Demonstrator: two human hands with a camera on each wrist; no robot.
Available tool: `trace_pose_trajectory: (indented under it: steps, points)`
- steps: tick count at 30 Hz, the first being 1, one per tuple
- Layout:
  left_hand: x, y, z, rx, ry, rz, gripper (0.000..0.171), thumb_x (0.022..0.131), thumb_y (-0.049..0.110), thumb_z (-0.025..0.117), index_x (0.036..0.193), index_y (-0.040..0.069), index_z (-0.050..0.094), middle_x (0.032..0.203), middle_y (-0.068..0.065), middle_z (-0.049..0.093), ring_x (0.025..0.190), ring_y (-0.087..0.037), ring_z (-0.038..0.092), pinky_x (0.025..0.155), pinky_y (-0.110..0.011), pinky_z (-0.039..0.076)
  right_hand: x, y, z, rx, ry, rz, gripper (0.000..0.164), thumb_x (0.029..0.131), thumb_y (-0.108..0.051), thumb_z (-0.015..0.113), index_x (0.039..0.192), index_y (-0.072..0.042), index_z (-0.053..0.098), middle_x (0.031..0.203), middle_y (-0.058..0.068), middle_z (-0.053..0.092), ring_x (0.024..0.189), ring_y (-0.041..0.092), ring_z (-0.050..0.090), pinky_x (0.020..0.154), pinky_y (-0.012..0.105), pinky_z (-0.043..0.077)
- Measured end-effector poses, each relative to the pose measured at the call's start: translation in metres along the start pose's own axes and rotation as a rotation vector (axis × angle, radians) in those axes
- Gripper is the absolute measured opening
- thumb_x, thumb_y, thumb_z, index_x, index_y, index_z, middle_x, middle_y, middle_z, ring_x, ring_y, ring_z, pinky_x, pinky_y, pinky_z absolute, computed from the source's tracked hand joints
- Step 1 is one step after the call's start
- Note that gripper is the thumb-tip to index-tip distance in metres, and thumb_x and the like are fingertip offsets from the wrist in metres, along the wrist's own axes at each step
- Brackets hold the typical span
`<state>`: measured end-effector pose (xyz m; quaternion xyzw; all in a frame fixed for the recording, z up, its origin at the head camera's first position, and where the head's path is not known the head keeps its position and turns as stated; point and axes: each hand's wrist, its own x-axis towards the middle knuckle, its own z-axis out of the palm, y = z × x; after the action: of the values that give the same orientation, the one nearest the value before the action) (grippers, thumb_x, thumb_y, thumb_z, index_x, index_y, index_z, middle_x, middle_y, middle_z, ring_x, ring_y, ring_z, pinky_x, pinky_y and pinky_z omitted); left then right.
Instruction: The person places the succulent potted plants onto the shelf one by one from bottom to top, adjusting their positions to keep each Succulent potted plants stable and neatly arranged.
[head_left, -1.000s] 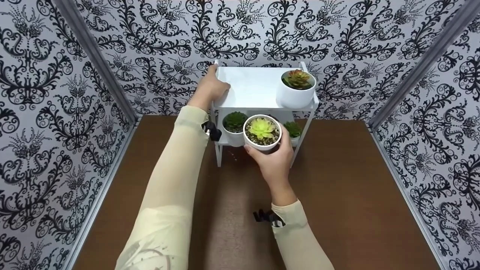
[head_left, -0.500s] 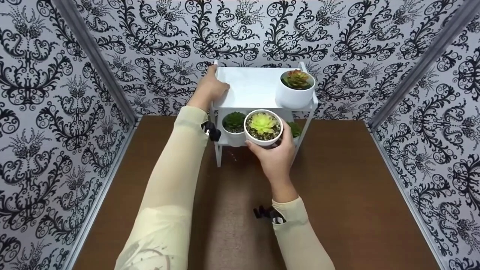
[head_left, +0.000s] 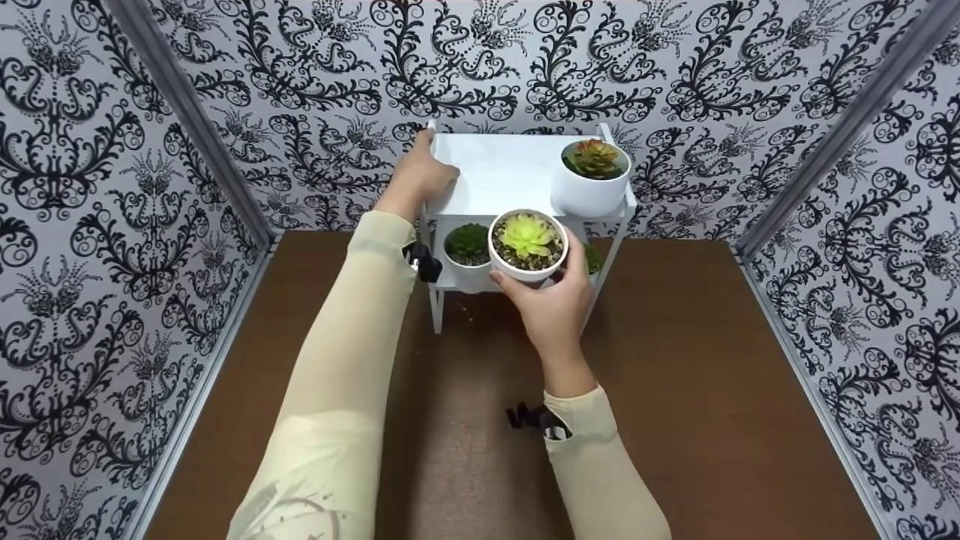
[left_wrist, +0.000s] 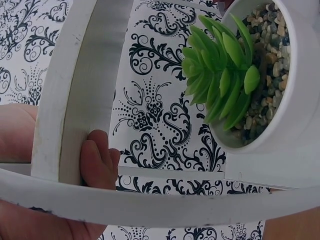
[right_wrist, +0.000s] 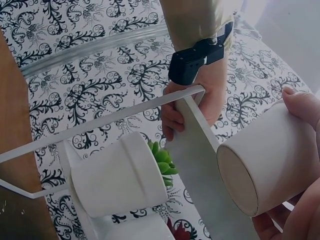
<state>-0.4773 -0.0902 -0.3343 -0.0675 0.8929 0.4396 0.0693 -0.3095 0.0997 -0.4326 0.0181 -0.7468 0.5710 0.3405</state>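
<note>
My right hand (head_left: pixel 555 311) grips a small white pot (head_left: pixel 519 270) with a lime-green succulent (head_left: pixel 527 235) in pebbles, in front of the shelf's top board. In the right wrist view the held pot (right_wrist: pixel 275 155) is tilted, its round base showing. At the top left corner of a white two-tier shelf (head_left: pixel 499 172), my left hand (head_left: pixel 421 176) holds the board, thumb on top. Fingers (left_wrist: pixel 97 160) curl beneath it in the left wrist view. A white pot (head_left: pixel 590 195) with a reddish-green succulent stands on the top board's right end.
On the lower tier, a white pot (head_left: pixel 469 276) with a dark green succulent (left_wrist: pixel 220 70) stands at the left. Another green plant (head_left: pixel 593 259) is at the right, partly hidden by my right hand. A dark red plant (right_wrist: pixel 180 231) shows between. Patterned walls enclose the brown table (head_left: pixel 697 375).
My right hand has raised the held pot slightly, toward the front edge of the top board, and its top tips less toward the camera. My left hand stays at the shelf's corner.
</note>
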Motion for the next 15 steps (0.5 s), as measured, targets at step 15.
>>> trace_pose_trajectory:
  steps: [15]
  points:
    - [0.000,-0.002,-0.001,0.000,-0.003,0.014,0.092,0.100,0.019,0.064,0.172,0.029,0.008,0.175,-0.012,0.031,0.157,-0.031,0.039,0.130,-0.046,0.037,0.013,-0.013,0.002,-0.028,0.048,-0.031,0.108,0.060,-0.040,0.105,0.149,-0.004,0.056,0.142,0.012,0.067,0.131,0.023,0.063,0.114,0.037,0.054]
